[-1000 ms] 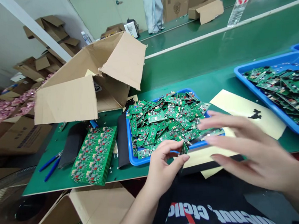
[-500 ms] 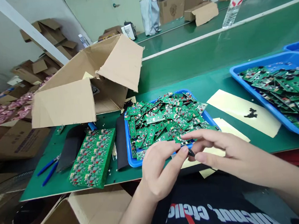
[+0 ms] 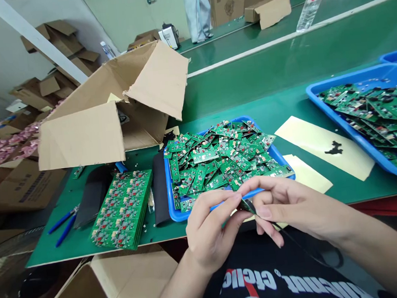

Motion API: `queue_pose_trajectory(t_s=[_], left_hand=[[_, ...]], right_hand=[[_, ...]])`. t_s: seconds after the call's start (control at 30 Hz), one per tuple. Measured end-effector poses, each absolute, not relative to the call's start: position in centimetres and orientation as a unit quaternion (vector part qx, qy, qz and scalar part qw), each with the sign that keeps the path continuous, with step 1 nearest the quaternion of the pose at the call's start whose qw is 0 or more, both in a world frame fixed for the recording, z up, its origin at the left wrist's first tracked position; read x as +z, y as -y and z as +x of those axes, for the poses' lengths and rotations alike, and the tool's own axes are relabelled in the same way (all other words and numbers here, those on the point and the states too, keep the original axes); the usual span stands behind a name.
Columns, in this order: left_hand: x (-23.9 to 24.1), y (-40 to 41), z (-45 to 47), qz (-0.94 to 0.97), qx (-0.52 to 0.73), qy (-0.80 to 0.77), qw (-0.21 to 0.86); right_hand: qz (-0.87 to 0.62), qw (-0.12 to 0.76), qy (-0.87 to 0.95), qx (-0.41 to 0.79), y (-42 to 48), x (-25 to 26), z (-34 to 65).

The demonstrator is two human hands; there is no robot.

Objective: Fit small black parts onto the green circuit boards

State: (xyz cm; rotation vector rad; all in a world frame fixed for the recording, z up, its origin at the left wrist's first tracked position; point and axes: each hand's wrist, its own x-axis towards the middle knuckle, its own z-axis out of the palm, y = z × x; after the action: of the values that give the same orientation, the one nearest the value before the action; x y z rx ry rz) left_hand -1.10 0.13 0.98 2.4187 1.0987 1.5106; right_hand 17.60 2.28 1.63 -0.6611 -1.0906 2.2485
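Note:
My left hand (image 3: pixel 210 229) pinches the left end of a small green circuit board (image 3: pixel 248 205) just in front of the heaped tray. My right hand (image 3: pixel 288 201) closes its thumb and fingers on the board's other end, with its lower fingers curled beneath. From under the right hand a thin dark strip (image 3: pixel 306 248) curves down over the black shirt; it is blurred, and its kind is unclear. Behind both hands stands a blue tray (image 3: pixel 171 202) piled with loose circuit boards (image 3: pixel 204 155). Most of the held board is hidden by fingers.
Left lie stacked board panels (image 3: pixel 120 211), blue-handled pliers (image 3: pixel 64 225) and a black sheet roll (image 3: pixel 160 189). An open carton (image 3: pixel 83 140) stands behind. Yellowish paper (image 3: pixel 323 145) bearing a black scrap (image 3: pixel 333 148) lies right, beside another blue tray (image 3: pixel 357 137) of boards.
My hands have drawn closer together. A green board edge now shows between them, where a small dark piece showed before. The thin dark strip has appeared below my right hand.

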Motion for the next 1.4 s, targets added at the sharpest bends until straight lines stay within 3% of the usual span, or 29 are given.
queue_pose_trajectory(t_s=[0.2, 0.37, 0.57, 0.67, 0.97, 1.17, 1.4], left_hand=[[1.3, -0.3, -1.5, 0.81, 0.476, -0.331, 0.087], [0.6, 0.0, -1.2, 0.773, 0.505, -0.363, 0.128], [-0.2, 0.8, 0.2, 0.645, 0.574, -0.387, 0.323], [0.1, 0.8, 0.4, 0.618, 0.582, -0.387, 0.359], [-0.1, 0.4, 0.0, 0.624, 0.573, -0.393, 0.357], [0.0, 0.3, -0.2, 0.635, 0.559, -0.407, 0.345], [0.1, 0.5, 0.4, 0.614, 0.598, -0.408, 0.315]], right_hand=[[-0.246, 0.231, 0.419, 0.843, -3.0, 1.5, 18.0], [-0.329, 0.315, 0.504, 0.734, -2.3, 2.1, 17.5], [-0.391, 0.389, 0.613, 0.565, -1.6, 1.9, 17.0], [-0.395, 0.406, 0.64, 0.52, -1.5, 1.8, 17.1], [-0.378, 0.366, 0.796, 0.298, -1.8, 2.7, 17.6], [-0.369, 0.326, 0.825, 0.279, -2.1, 3.6, 18.0], [-0.406, 0.345, 0.775, 0.34, -2.5, 3.9, 17.2]])
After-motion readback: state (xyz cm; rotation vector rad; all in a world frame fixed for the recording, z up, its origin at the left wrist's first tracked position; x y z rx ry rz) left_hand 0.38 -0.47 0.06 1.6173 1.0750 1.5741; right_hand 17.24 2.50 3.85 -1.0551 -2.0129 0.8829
